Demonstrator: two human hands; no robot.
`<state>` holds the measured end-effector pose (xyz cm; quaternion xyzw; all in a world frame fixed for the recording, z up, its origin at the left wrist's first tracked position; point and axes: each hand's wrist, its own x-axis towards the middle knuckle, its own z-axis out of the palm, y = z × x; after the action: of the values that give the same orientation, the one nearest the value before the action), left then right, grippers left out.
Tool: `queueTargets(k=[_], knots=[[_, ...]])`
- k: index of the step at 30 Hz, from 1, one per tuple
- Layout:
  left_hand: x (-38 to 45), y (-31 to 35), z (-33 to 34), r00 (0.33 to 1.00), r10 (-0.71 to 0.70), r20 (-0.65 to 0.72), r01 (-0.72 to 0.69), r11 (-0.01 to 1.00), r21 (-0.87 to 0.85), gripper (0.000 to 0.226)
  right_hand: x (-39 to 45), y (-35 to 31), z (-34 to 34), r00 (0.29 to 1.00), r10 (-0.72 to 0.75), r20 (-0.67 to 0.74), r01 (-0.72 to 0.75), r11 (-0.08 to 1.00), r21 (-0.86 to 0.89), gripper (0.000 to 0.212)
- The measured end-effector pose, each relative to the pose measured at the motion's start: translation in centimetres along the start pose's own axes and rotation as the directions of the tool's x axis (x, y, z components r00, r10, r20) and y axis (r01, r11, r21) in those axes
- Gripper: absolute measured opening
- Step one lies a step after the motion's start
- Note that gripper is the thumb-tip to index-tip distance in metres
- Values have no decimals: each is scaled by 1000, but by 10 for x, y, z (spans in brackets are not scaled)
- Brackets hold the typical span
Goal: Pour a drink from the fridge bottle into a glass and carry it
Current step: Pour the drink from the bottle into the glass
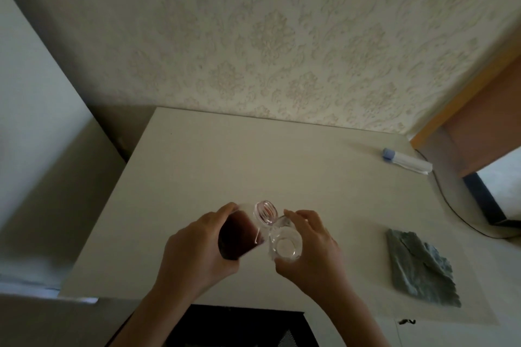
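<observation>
Low in the frame's centre, the left hand [194, 248] grips the dark bottle [239, 236], uncapped and tilted. The right hand [313, 245] holds the glass [284, 245], seemingly empty. Pouring and carrying remain.

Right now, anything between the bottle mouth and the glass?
Nothing visible. The left hand tilts the bottle of dark drink, cap off, its open mouth next to the glass held in the right hand. No lid or other object sits between them. The glass looks empty.

The bottle [238, 236] holds dark red drink. The glass [284, 242] is clear. The cloth [420, 267] is grey-green, the wallpaper [267, 36] cream with damask pattern.
</observation>
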<state>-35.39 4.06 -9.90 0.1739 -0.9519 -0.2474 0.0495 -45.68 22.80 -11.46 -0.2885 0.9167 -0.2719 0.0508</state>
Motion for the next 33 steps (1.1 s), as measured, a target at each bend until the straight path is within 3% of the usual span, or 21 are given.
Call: queueTargets(k=[6, 12, 33], knots=[[-4, 11, -23, 1000, -3, 14, 1, 983, 184, 86, -1, -7, -4, 1000, 9, -29, -9, 1000, 8, 89], [-1, 14, -32, 998, 18, 56, -37, 932, 360, 86, 2, -14, -6, 999, -32, 2, 32, 999, -23, 85], [2, 21, -34, 985, -11, 175, -71, 888, 453, 82, 7, -19, 4, 999, -37, 14, 37, 997, -67, 68]])
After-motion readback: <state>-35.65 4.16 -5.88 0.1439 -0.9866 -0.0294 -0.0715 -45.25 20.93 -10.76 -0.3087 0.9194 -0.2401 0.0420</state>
